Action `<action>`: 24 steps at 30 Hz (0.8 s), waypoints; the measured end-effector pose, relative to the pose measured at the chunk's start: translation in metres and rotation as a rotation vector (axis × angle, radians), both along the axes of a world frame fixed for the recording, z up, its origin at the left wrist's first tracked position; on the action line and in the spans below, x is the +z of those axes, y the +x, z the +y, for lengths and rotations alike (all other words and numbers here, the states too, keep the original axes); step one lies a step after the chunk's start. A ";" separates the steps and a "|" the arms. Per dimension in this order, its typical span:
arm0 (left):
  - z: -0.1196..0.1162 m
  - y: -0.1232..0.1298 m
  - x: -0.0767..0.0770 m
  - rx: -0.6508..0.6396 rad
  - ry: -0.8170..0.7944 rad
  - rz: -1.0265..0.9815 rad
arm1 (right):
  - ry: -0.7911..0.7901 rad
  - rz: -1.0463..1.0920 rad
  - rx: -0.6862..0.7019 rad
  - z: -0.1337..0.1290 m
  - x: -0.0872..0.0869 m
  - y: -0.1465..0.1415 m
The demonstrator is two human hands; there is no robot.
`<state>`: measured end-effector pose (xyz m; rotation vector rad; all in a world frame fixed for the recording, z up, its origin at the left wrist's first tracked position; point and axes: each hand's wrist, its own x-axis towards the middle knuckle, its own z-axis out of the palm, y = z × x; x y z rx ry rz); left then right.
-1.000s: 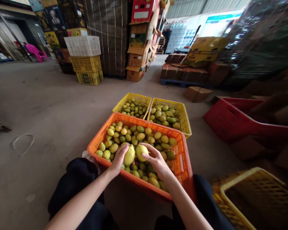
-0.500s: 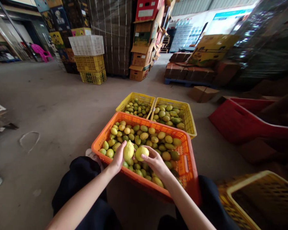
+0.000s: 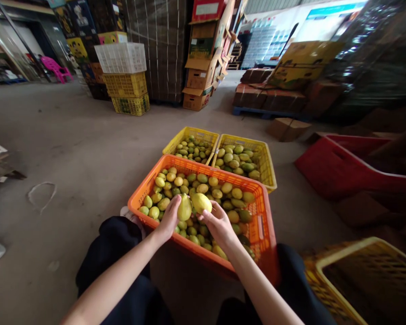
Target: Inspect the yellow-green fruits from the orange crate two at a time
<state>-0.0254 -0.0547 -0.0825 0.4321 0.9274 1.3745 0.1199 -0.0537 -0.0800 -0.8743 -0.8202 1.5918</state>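
Above the orange crate (image 3: 268, 239), my left hand (image 3: 169, 220) holds a yellow-green lemon (image 3: 184, 207) upright by its side. A rounder yellow lemon (image 3: 201, 203) sits in the fingers of my right hand (image 3: 219, 224), close beside the first. The crate stands between my knees, with many green and yellow lemons (image 3: 237, 193) in it. Parts of the fingers behind both held fruits are hidden.
Two yellow crates (image 3: 269, 168) of lemons adjoin the orange crate's far side. A red crate (image 3: 320, 162) and a yellow crate (image 3: 341, 253) stand at the right. Stacked crates (image 3: 124, 85) and cartons (image 3: 198, 79) rise farther back.
The right hand's lemon has turned and shifted slightly up, nearer the left one. The left hand's lemon has also moved slightly up and right. The whole view has shifted a little.
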 end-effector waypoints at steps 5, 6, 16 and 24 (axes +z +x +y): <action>0.005 0.002 -0.002 -0.016 0.027 0.018 | 0.028 -0.134 0.027 -0.003 0.007 0.002; 0.006 0.002 -0.001 -0.028 0.035 0.017 | 0.045 -0.160 0.029 -0.003 0.008 0.004; 0.005 0.010 0.009 0.004 0.077 -0.038 | 0.149 -0.377 0.022 0.004 0.010 0.016; 0.012 0.012 0.016 -0.103 -0.097 -0.269 | 0.090 -0.416 0.099 0.003 0.013 0.016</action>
